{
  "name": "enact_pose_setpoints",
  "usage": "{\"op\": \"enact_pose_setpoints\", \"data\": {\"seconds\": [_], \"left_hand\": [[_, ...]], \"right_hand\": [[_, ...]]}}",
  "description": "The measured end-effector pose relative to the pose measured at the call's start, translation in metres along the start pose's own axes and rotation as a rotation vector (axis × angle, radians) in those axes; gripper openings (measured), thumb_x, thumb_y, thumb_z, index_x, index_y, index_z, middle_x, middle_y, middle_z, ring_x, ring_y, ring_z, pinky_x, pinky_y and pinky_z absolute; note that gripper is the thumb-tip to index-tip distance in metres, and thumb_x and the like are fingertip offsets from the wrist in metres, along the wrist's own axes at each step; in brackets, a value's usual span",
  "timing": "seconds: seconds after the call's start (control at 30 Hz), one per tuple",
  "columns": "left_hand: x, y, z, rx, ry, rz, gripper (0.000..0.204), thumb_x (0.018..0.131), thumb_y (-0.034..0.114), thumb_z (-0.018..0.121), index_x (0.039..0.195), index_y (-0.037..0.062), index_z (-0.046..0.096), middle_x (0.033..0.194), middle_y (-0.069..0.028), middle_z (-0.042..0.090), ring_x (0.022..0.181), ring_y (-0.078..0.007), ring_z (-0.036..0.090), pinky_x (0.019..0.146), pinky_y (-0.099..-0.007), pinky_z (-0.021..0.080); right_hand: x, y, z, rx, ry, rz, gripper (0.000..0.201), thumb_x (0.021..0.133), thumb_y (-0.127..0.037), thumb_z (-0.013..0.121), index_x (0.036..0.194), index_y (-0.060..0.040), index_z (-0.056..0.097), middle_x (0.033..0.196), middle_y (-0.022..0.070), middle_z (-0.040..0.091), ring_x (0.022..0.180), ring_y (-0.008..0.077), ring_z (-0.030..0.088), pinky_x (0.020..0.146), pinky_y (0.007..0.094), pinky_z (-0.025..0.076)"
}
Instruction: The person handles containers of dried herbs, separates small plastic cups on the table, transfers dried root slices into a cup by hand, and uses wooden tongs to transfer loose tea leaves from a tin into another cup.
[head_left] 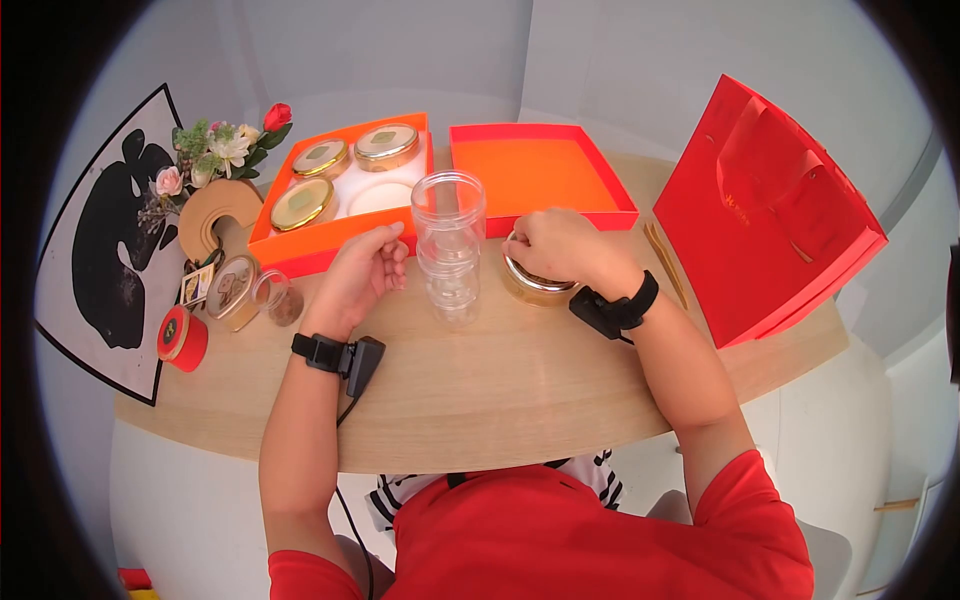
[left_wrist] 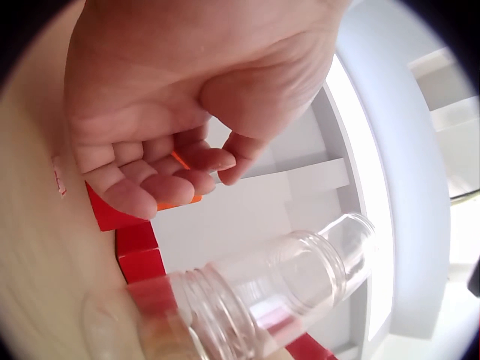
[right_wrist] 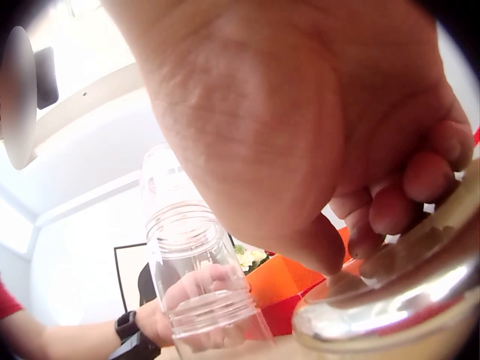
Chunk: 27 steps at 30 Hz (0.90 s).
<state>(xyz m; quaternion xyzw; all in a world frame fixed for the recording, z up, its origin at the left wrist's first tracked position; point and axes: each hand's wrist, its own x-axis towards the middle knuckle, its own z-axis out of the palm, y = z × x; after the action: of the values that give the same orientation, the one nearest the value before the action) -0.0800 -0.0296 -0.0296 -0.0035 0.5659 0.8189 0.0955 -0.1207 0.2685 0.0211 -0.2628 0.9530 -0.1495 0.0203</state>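
Observation:
Beside the stack of clear jars (head_left: 448,215), my left hand (head_left: 360,272) hangs with its fingers loosely curled and nothing in them. The same stack (left_wrist: 289,277) leans across the left wrist view. My right hand (head_left: 560,245) is over a round, gold-rimmed jar (head_left: 540,290) on the table, its thumb and fingers bent down onto the lid. In the right wrist view, the fingertips grip the shiny lid rim (right_wrist: 375,319). The hand covers much of the lid from above.
An orange box (head_left: 345,225) holds several gold-lidded jars in white padding. Its red-edged lid (head_left: 535,180) lies right of it. A red paper bag (head_left: 760,215) and gold sticks (head_left: 665,262) are at right. Flowers (head_left: 228,150), an arch (head_left: 215,215) and small jars (head_left: 233,292) are at left.

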Motion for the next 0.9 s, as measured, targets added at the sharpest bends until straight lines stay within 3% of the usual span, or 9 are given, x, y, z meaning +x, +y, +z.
{"op": "enact_pose_setpoints", "data": {"seconds": [0.13, 0.2, 0.33, 0.43, 0.57, 0.63, 0.67, 0.73, 0.9], "left_hand": [[0.002, -0.002, -0.002, 0.056, 0.027, -0.039, 0.03, 0.109, 0.033, 0.067, 0.086, 0.0142, 0.061, 0.082, 0.0009, 0.066, 0.072, -0.0123, 0.063, 0.07, -0.0297, 0.054], [0.004, -0.004, -0.004, 0.073, 0.013, -0.06, 0.029, 0.109, 0.033, 0.067, 0.087, 0.0139, 0.063, 0.083, 0.0009, 0.067, 0.073, -0.012, 0.064, 0.071, -0.0285, 0.055], [0.006, -0.006, -0.004, 0.089, -0.007, -0.058, 0.028, 0.109, 0.033, 0.067, 0.089, 0.0133, 0.064, 0.083, 0.0012, 0.067, 0.074, -0.0116, 0.065, 0.072, -0.028, 0.055], [0.006, -0.008, -0.007, 0.065, -0.007, -0.054, 0.027, 0.109, 0.033, 0.067, 0.091, 0.0132, 0.065, 0.084, 0.0013, 0.068, 0.076, -0.0115, 0.066, 0.073, -0.028, 0.056], [0.005, -0.01, -0.008, 0.088, -0.017, -0.07, 0.026, 0.109, 0.034, 0.068, 0.093, 0.0133, 0.065, 0.086, 0.0014, 0.068, 0.078, -0.0117, 0.066, 0.073, -0.0288, 0.056], [0.007, -0.007, -0.007, 0.096, -0.015, -0.065, 0.026, 0.109, 0.034, 0.068, 0.093, 0.0134, 0.065, 0.087, 0.0015, 0.069, 0.079, -0.0117, 0.066, 0.074, -0.029, 0.057], [0.007, -0.008, -0.007, 0.093, -0.012, -0.069, 0.026, 0.109, 0.034, 0.068, 0.094, 0.0133, 0.066, 0.087, 0.0016, 0.069, 0.079, -0.0115, 0.067, 0.074, -0.0287, 0.057], [0.005, -0.009, -0.007, 0.088, -0.008, -0.082, 0.025, 0.109, 0.034, 0.068, 0.095, 0.0132, 0.066, 0.088, 0.0018, 0.069, 0.079, -0.0113, 0.067, 0.075, -0.0285, 0.057], [0.007, -0.01, -0.01, 0.076, -0.006, -0.06, 0.022, 0.11, 0.032, 0.068, 0.1, 0.0123, 0.069, 0.088, 0.0017, 0.071, 0.08, -0.0114, 0.068, 0.075, -0.0287, 0.059]], "right_hand": [[0.001, 0.001, 0.0, -0.018, -0.013, 0.001, 0.04, 0.1, -0.033, 0.063, 0.098, 0.0019, 0.081, 0.092, 0.0269, 0.077, 0.089, 0.0448, 0.075, 0.082, 0.0521, 0.06], [0.005, 0.008, 0.005, -0.005, 0.038, -0.041, 0.032, 0.099, -0.03, 0.072, 0.091, 0.0002, 0.079, 0.08, 0.0198, 0.075, 0.071, 0.0319, 0.072, 0.068, 0.0427, 0.056], [0.006, 0.022, -0.012, 0.181, -0.035, -0.099, 0.029, 0.098, -0.027, 0.078, 0.089, 0.0003, 0.077, 0.078, 0.0114, 0.075, 0.07, 0.0213, 0.069, 0.067, 0.0382, 0.054], [0.005, 0.031, -0.02, 0.592, 0.189, 0.053, 0.031, 0.1, -0.025, 0.079, 0.082, -0.0013, 0.071, 0.08, -0.001, 0.068, 0.074, 0.0078, 0.06, 0.068, 0.0291, 0.05], [-0.012, 0.044, -0.006, 0.825, 0.319, 0.114, 0.028, 0.103, -0.024, 0.076, 0.083, -0.0052, 0.068, 0.075, -0.0039, 0.061, 0.068, 0.0057, 0.052, 0.063, 0.0258, 0.042], [-0.032, 0.047, 0.004, 1.159, 0.339, 0.259, 0.024, 0.105, -0.022, 0.072, 0.087, -0.0088, 0.065, 0.07, -0.0065, 0.05, 0.063, 0.0058, 0.042, 0.058, 0.0264, 0.033], [-0.036, 0.056, 0.011, 1.154, 0.341, 0.259, 0.024, 0.105, -0.022, 0.072, 0.087, -0.0088, 0.065, 0.07, -0.0065, 0.05, 0.063, 0.0058, 0.042, 0.058, 0.0264, 0.033], [-0.047, 0.073, 0.022, 1.517, 0.446, 0.347, 0.021, 0.104, -0.024, 0.073, 0.091, -0.0097, 0.065, 0.069, -0.0059, 0.047, 0.058, 0.0061, 0.038, 0.054, 0.0262, 0.03], [-0.064, 0.071, 0.041, 1.577, 0.507, 0.425, 0.02, 0.105, -0.021, 0.07, 0.09, -0.0104, 0.061, 0.069, -0.0063, 0.044, 0.059, 0.0075, 0.037, 0.054, 0.0276, 0.029]]}}
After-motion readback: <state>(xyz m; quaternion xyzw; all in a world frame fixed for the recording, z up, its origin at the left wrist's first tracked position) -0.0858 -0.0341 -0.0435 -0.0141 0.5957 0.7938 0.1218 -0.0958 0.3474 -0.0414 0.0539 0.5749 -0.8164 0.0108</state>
